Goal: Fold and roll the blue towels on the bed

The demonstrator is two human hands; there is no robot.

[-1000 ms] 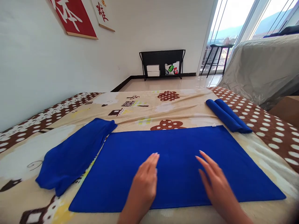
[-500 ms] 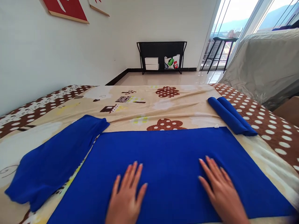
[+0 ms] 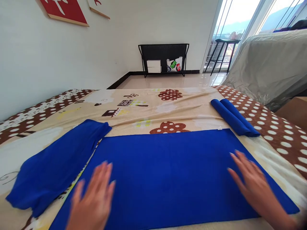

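Note:
A blue cloth (image 3: 168, 175) lies spread flat on the patterned blanket, with a small white tag at its far edge. Over its left part is my left hand (image 3: 92, 198), fingers stretched out and slightly blurred, holding nothing. Near the cloth's right edge my right hand (image 3: 254, 182) is spread flat and empty; whether either palm touches the fabric I cannot tell. To the left lies a second, crumpled blue cloth (image 3: 59, 163). A rolled blue cloth (image 3: 233, 116) rests beyond the far right corner.
The beige and brown blanket (image 3: 189, 111) covers the broad surface. Beyond it a black rack (image 3: 163, 52) with white boxes (image 3: 153, 66) stands against the wall. A black stool (image 3: 222, 54) is by the window. At the right are a plastic-covered object (image 3: 271, 60) and a cardboard box (image 3: 294, 111).
My hands have moved apart across the blue cloth, the left one to the left and the right one to the right. The cloth's near right corner has shifted slightly; the view has turned a little.

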